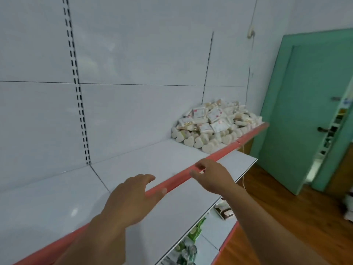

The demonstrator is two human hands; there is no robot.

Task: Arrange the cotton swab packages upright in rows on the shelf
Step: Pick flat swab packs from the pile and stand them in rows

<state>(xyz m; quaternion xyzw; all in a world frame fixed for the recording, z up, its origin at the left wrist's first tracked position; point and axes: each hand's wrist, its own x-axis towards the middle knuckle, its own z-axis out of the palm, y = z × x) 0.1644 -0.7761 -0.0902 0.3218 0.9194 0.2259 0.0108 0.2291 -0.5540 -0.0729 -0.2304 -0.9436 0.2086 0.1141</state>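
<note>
Looking down through the head view, the only one there is, I've got both hands out over the front of the top shelf (152, 159) and neither is holding anything. My left hand (129, 199) is palm down with the fingers relaxed and a bit spread, lying across the red edge strip (181, 177), thumb tip poking out just past it. My right hand (212, 176) is further along the same strip, fingers loosely curled with a clear gap between thumb and forefinger, nothing pinched in there. Can't honestly tell if either hand touches the strip or just hangs above it, it's kinda blurry. The cotton swab packages (214, 123) are all in one messy heap at the far right end of the shelf, pushed up against the white back panel (133, 64), well apart from both hands. Flat rectangular packs lie tossed every which way on top, and heart-shaped packs (198, 142) bunch around the bottom and front of the heap, right up to the red strip. A black slotted upright (78, 92) runs down the back panel on the left. Below my arms there's a lower shelf (191, 203), and under that some green packs (194, 230). Off to the right is a green door (305, 111) and the wood floor (286, 207).
</note>
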